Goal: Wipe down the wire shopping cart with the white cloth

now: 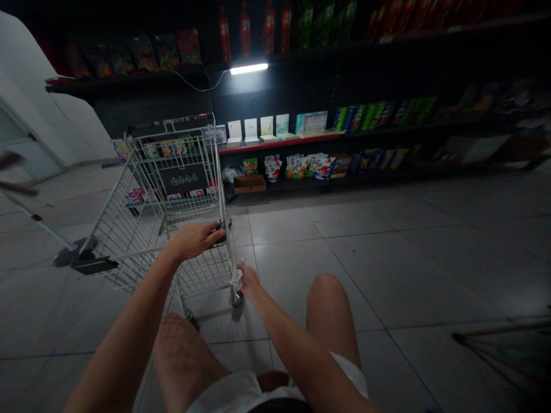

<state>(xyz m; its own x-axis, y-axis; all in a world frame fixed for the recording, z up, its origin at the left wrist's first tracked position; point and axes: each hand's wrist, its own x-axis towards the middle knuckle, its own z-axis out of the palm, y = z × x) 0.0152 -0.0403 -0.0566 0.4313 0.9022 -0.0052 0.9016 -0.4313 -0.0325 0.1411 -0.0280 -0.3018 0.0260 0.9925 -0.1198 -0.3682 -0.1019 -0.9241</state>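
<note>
On the left, the shopping cart (183, 179) stands on tiled floor (293, 258). My left hand (196, 239) is closed over its black corner piece (221, 235); just right and lower, my right hand (249, 280) grips a white cloth (236, 278) by the cart; farther right, snack packets (310, 167) sit in a row

Count: one cart (183, 180), two hands (194, 240), one white cloth (236, 278), one lit tube light (248, 69); upper centre, dim, apparently four red bottles (245, 31).
</note>
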